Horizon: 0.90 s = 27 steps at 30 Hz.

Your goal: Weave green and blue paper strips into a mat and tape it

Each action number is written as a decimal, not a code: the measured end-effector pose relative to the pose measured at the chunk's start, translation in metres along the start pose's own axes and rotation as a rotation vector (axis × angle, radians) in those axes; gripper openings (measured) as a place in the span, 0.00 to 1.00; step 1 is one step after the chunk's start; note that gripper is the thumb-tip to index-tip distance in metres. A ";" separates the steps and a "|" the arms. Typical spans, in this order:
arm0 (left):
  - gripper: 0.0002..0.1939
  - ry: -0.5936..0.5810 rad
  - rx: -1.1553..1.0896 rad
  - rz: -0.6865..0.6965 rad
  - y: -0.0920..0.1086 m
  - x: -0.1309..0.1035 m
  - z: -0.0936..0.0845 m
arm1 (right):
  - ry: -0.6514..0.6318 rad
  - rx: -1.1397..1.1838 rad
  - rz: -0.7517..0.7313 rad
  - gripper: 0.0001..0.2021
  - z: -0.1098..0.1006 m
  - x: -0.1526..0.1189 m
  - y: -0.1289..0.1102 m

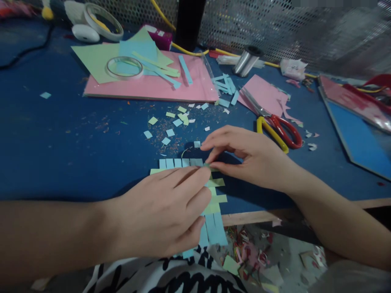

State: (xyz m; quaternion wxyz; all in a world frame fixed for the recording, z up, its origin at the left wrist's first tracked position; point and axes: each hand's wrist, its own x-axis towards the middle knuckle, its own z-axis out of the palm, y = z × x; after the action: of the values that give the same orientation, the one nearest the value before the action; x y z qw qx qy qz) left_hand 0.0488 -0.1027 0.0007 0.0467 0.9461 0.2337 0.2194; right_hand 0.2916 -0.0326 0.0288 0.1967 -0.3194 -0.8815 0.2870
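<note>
White marking is showing on a purple packet (pixel 159 38), too blurred to read; left hand (pixel 165 203) is lying palm-down across a woven paper mat (pixel 215 226), grip hidden, cannot tell; right hand (pixel 250 158) is arching, thumb and forefinger pinching the mat's upper right corner; mat is overhanging the bench's (pixel 45 142) front edge

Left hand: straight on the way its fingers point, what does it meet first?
Probably the right hand, which sits just past the left hand near the edge of the woven paper; depth between them is unclear.
</note>
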 end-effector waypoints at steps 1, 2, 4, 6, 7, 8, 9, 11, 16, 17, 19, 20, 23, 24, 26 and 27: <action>0.09 -0.005 -0.001 -0.004 0.000 0.000 0.000 | 0.000 -0.007 -0.002 0.15 0.000 0.000 0.001; 0.09 -0.008 -0.004 -0.013 0.000 0.000 0.000 | 0.001 -0.014 -0.005 0.15 0.000 0.000 0.001; 0.09 -0.007 0.003 -0.029 0.001 -0.001 0.001 | 0.001 -0.022 -0.020 0.15 0.000 0.000 0.003; 0.09 -0.005 0.013 -0.043 0.001 -0.001 0.002 | -0.004 -0.023 -0.055 0.15 -0.001 0.000 0.005; 0.10 -0.003 0.017 -0.052 0.001 -0.002 0.003 | -0.009 -0.023 -0.073 0.15 -0.001 0.000 0.006; 0.10 0.000 0.017 -0.056 0.001 -0.002 0.004 | -0.012 -0.023 -0.094 0.15 -0.001 0.000 0.007; 0.10 0.000 0.016 -0.059 0.001 -0.003 0.004 | -0.016 -0.024 -0.113 0.15 -0.001 0.000 0.008; 0.11 -0.003 0.017 -0.066 0.002 -0.004 0.004 | -0.025 -0.030 -0.145 0.15 -0.002 0.000 0.010; 0.10 -0.016 0.026 -0.066 0.002 -0.004 0.003 | -0.036 -0.108 -0.259 0.14 -0.003 -0.001 0.012; 0.10 -0.014 0.023 -0.066 0.002 -0.003 0.003 | -0.034 -0.132 -0.287 0.13 -0.003 -0.001 0.013; 0.09 -0.006 0.019 -0.066 0.002 -0.003 0.003 | -0.028 -0.174 -0.334 0.13 -0.002 -0.003 0.013; 0.09 -0.001 0.020 -0.063 0.002 -0.002 0.003 | -0.028 -0.190 -0.347 0.13 -0.002 -0.004 0.014; 0.08 -0.011 0.022 -0.065 0.001 -0.001 0.003 | -0.037 -0.212 -0.367 0.14 -0.002 -0.006 0.016; 0.08 -0.017 0.021 -0.071 0.001 -0.001 0.003 | -0.042 -0.209 -0.370 0.14 -0.003 -0.006 0.016; 0.09 -0.035 0.008 -0.083 0.000 0.000 0.003 | -0.048 -0.190 -0.372 0.16 -0.003 -0.007 0.017; 0.09 -0.043 0.002 -0.085 0.000 0.000 0.003 | -0.051 -0.181 -0.372 0.17 -0.003 -0.007 0.017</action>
State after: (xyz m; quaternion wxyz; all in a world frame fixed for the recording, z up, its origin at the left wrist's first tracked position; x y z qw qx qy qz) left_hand 0.0499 -0.1022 -0.0020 0.0601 0.9398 0.2728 0.1968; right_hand 0.3061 -0.0259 0.0193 0.1945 -0.1603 -0.9521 0.1733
